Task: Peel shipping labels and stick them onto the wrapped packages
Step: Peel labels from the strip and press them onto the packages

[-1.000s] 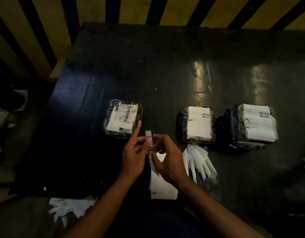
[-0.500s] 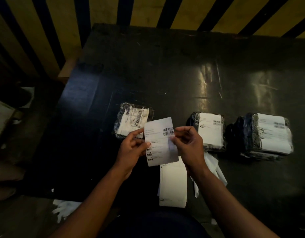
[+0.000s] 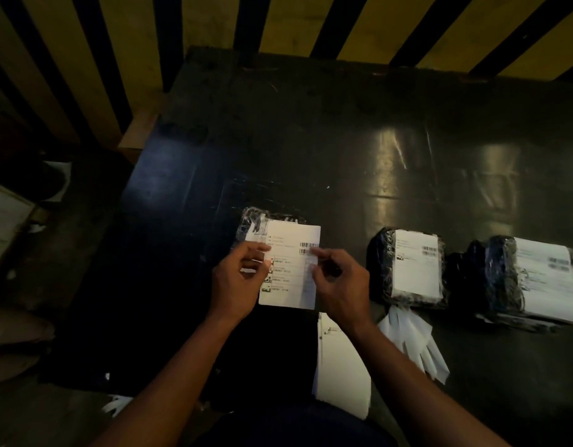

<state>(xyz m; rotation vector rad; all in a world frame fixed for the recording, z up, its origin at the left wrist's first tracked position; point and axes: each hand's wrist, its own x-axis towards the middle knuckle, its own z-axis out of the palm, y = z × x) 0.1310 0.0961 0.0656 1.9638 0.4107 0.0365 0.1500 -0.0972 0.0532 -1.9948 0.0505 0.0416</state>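
Observation:
A white shipping label (image 3: 290, 262) with barcodes is held flat over the leftmost wrapped package (image 3: 251, 222), covering most of it. My left hand (image 3: 236, 282) pinches the label's left edge. My right hand (image 3: 340, 285) pinches its right edge near the barcode. Whether the label touches the package I cannot tell. Two more black wrapped packages to the right, the middle package (image 3: 407, 269) and the right package (image 3: 530, 282), each carry a white label. A stack of label sheets (image 3: 343, 369) lies near the table's front edge, below my right hand.
Several peeled white backing strips (image 3: 414, 343) lie in front of the middle package. More paper scraps (image 3: 117, 404) lie on the floor at the lower left. The dark table (image 3: 311, 140) backs onto a yellow and black striped wall (image 3: 214, 21).
The label went from a narrow strip between my fingers to a full sheet facing up. Both hands have carried it forward and left, over the leftmost package.

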